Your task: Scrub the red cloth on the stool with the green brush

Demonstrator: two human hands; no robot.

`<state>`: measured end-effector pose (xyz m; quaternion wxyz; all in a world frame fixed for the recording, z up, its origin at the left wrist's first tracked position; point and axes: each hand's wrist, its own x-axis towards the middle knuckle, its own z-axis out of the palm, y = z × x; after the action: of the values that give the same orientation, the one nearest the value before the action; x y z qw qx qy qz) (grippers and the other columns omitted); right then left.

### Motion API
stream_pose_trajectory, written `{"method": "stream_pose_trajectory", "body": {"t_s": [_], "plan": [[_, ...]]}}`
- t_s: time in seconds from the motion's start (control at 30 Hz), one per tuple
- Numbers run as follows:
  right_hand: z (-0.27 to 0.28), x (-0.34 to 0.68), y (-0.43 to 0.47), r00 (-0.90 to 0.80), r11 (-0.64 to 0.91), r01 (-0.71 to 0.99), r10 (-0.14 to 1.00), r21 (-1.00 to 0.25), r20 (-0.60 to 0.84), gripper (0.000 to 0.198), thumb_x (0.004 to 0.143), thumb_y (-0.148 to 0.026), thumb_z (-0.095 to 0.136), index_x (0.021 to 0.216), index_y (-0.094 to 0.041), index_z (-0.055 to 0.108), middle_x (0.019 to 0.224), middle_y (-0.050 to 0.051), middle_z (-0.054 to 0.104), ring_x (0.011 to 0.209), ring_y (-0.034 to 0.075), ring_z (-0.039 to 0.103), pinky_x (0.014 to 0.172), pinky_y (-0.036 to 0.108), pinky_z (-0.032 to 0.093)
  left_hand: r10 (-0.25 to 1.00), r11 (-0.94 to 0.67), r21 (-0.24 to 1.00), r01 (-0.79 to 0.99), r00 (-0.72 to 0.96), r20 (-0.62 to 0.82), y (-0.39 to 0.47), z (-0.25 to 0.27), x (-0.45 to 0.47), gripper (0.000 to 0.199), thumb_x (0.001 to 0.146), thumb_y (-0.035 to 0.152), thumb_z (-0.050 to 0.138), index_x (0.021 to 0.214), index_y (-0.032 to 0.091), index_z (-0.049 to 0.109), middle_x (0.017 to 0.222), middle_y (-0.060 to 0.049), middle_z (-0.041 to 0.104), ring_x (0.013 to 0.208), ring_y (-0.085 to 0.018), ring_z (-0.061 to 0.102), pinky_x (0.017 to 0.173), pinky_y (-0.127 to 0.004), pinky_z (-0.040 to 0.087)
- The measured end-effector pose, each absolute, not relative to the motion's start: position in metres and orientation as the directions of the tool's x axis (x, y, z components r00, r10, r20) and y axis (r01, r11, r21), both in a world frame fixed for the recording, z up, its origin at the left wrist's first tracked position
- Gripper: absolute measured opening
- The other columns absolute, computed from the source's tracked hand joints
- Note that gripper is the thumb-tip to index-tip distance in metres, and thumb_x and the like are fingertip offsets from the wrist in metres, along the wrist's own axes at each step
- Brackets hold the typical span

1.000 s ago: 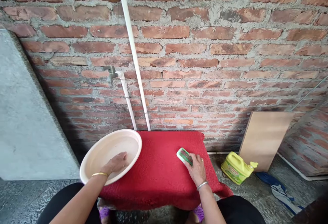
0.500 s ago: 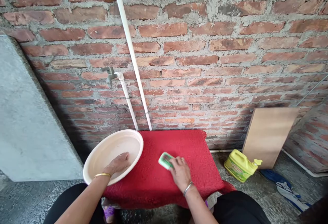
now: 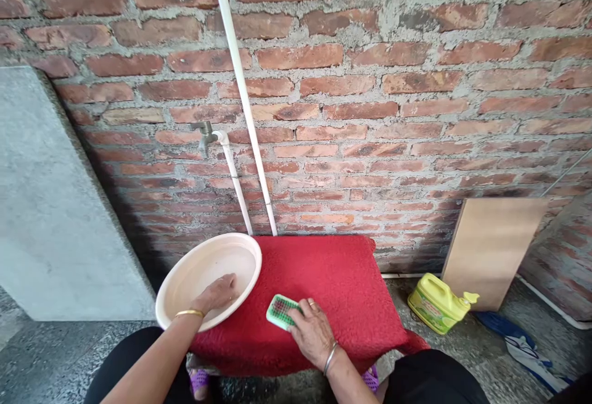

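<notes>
Gripping the green-and-white brush (image 3: 279,310) near its right end in the right hand (image 3: 314,333), low centre of the frame over the red cloth (image 3: 328,268), probably best to hold it level, press lightly and evenly, and turn the bristles down before any scrubbing. Appears bristles-up, free end pointing left and slightly up the frame, long axis nearly crosswise. Cannot tell of anything held in the left hand (image 3: 217,293), seemingly half-curled inside the cream basin (image 3: 178,280) at lower left.
</notes>
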<state>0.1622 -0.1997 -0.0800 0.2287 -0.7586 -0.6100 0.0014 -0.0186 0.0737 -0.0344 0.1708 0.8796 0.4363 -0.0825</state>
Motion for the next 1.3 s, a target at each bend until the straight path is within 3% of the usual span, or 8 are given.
{"method": "stream_pose_trajectory", "body": {"t_s": [0.2,0.3,0.4,0.6,0.9,1.0,1.2,1.3], "plan": [[-0.076,0.244,-0.221,0.641,-0.541,0.761,0.711,-0.358,0.289,0.025,0.094,-0.03,0.052,0.114,-0.028,0.066,0.107,0.009,0.063,0.099,0.025,0.057,0.091,0.04,0.047,0.729,-0.578,0.216,0.787,0.617,-0.297,0.076,-0.035,-0.019,0.011,0.074,0.018,0.054,0.084,0.022,0.049,0.091,-0.006,0.066,0.093,-0.025,0.064,0.077,-0.031,0.042],[-0.071,0.273,-0.235,0.72,-0.624,0.693,0.627,-0.361,0.297,0.032,0.097,-0.033,0.044,0.116,-0.02,0.065,0.105,0.015,0.061,0.096,0.029,0.056,0.086,0.044,0.047,0.727,-0.581,0.218,0.784,0.621,-0.294,0.074,-0.032,-0.018,0.013,0.071,0.018,0.053,0.084,0.021,0.052,0.09,-0.006,0.066,0.092,-0.025,0.063,0.077,-0.032,0.042],[-0.071,0.25,-0.232,0.684,-0.579,0.726,0.664,-0.37,0.302,0.027,0.096,-0.036,0.049,0.114,-0.025,0.066,0.106,0.011,0.063,0.098,0.026,0.057,0.089,0.04,0.047,0.73,-0.573,0.228,0.787,0.617,-0.296,0.073,-0.03,-0.018,0.014,0.07,0.018,0.054,0.084,0.021,0.052,0.09,-0.006,0.066,0.092,-0.025,0.063,0.077,-0.032,0.042],[-0.082,0.161,-0.203,0.241,-0.142,0.923,0.937,-0.357,0.253,0.022,0.091,-0.03,0.062,0.112,-0.033,0.065,0.112,0.001,0.063,0.108,0.021,0.057,0.106,0.036,0.04,0.741,-0.564,0.247,0.788,0.615,-0.27,0.075,-0.035,-0.02,0.01,0.073,0.017,0.054,0.081,0.021,0.051,0.089,-0.006,0.067,0.09,-0.024,0.063,0.077,-0.031,0.042],[-0.074,0.25,-0.224,0.662,-0.558,0.744,0.692,-0.368,0.288,0.027,0.096,-0.031,0.047,0.115,-0.023,0.066,0.107,0.013,0.062,0.098,0.028,0.057,0.088,0.042,0.048,0.743,-0.552,0.249,0.796,0.605,-0.285,0.076,-0.036,-0.018,0.012,0.073,0.017,0.057,0.081,0.022,0.049,0.088,-0.004,0.065,0.091,-0.024,0.063,0.075,-0.03,0.041],[-0.074,0.238,-0.224,0.643,-0.533,0.758,0.709,-0.376,0.29,0.023,0.096,-0.032,0.052,0.111,-0.026,0.067,0.106,0.009,0.063,0.098,0.025,0.059,0.09,0.039,0.048,0.74,-0.559,0.249,0.791,0.611,-0.281,0.077,-0.036,-0.018,0.012,0.073,0.018,0.057,0.081,0.022,0.048,0.087,-0.004,0.065,0.09,-0.024,0.063,0.074,-0.03,0.04],[-0.076,0.182,-0.206,0.406,-0.283,0.874,0.872,-0.396,0.274,0.022,0.09,-0.026,0.062,0.11,-0.032,0.067,0.107,0.003,0.064,0.105,0.023,0.059,0.099,0.037,0.045,0.724,-0.584,0.249,0.773,0.634,-0.272,0.081,-0.042,-0.021,0.011,0.072,0.019,0.054,0.081,0.022,0.048,0.089,-0.006,0.066,0.089,-0.024,0.062,0.075,-0.032,0.041],[-0.073,0.193,-0.207,0.479,-0.326,0.823,0.838,-0.465,0.26,0.019,0.088,-0.025,0.064,0.106,-0.031,0.067,0.105,0.003,0.065,0.103,0.023,0.058,0.099,0.037,0.046,0.728,-0.576,0.254,0.777,0.629,-0.275,0.08,-0.041,-0.021,0.011,0.072,0.019,0.054,0.081,0.022,0.049,0.089,-0.006,0.066,0.088,-0.024,0.062,0.074,-0.033,0.041]]}}
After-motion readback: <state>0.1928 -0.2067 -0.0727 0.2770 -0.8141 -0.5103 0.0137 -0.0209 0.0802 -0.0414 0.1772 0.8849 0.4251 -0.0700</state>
